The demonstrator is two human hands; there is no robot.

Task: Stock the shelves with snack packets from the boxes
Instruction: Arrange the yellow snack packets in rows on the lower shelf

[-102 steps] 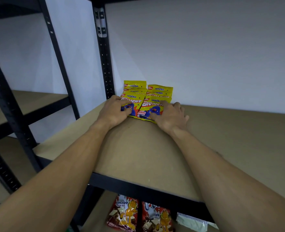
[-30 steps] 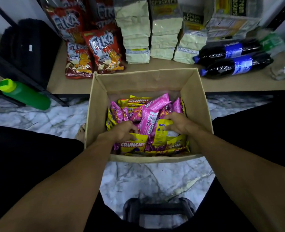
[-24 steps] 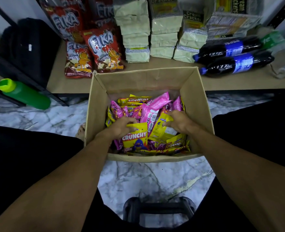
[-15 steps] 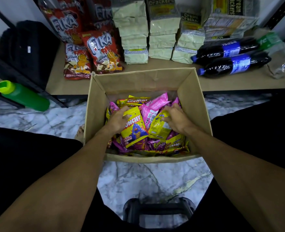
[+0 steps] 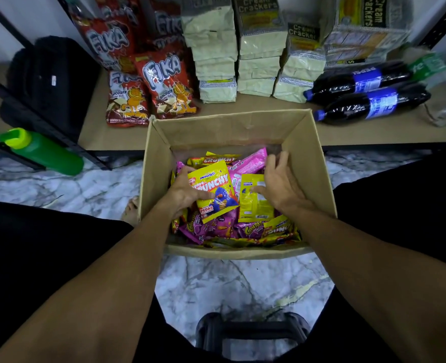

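Cardboard box (image 5: 303,142) on the floor, full of snack packets, left hand (image 5: 181,193) inside it gripping a yellow Crunchy packet (image 5: 215,188), thumb across its front, right hand (image 5: 280,185) palm down, fingers spread, thumb resting on a second yellow packet (image 5: 254,207).
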